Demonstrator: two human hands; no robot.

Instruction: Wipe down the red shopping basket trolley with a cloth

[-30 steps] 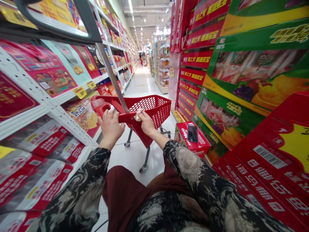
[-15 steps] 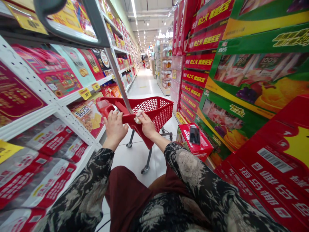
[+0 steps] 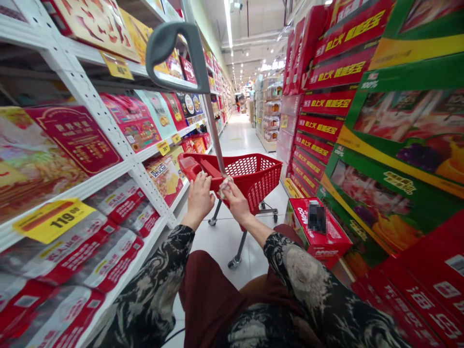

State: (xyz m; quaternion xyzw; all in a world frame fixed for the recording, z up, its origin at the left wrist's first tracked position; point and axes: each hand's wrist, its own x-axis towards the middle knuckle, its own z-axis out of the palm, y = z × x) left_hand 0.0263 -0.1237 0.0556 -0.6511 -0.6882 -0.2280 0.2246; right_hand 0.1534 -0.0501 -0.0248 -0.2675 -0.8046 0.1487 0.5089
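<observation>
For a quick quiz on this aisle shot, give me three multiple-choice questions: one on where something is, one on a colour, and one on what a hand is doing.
1. Where is the price tag reading 119?
A. On the shelf edge
B. On the cart
C. On the small red box

2. What colour is the cart's basket?
A. Blue
B. Green
C. Red

3. What is the right hand doing?
A. Hanging at the person's side
B. Pinching a pale crumpled item at the cart's bar
C. Reaching into the basket

Answers:
1. A, the yellow tag sits on the front of the white shelf at left.
2. C, the basket's mesh shows red.
3. B, the fingers close on the item at the bar.
</observation>
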